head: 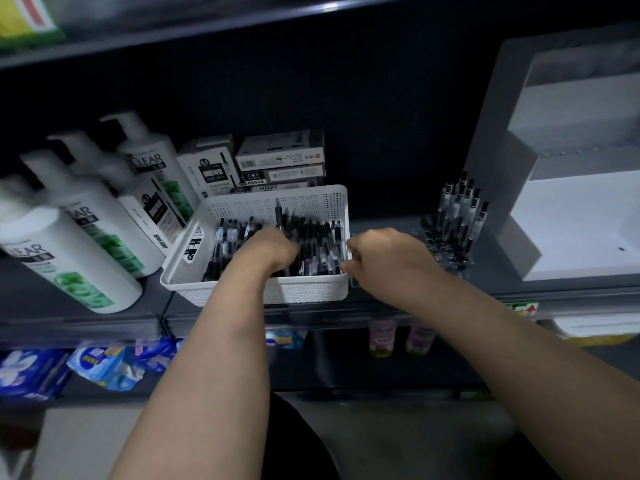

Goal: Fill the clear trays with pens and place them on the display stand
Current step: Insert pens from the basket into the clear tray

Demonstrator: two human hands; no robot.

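Here, mid-frame, a white basket on the shelf is heaped with black pens, and the left hand is sunk knuckles-up into them, its fingers bent down out of sight, so I cannot tell whether they clamp any. The right hand sits at the basket's right rim with fingers curled together; what they pinch, if anything, I cannot tell. Right of it a clear tray holds upright pens beside the white display stand, with shampoo bottles at left and pen boxes behind the basket.
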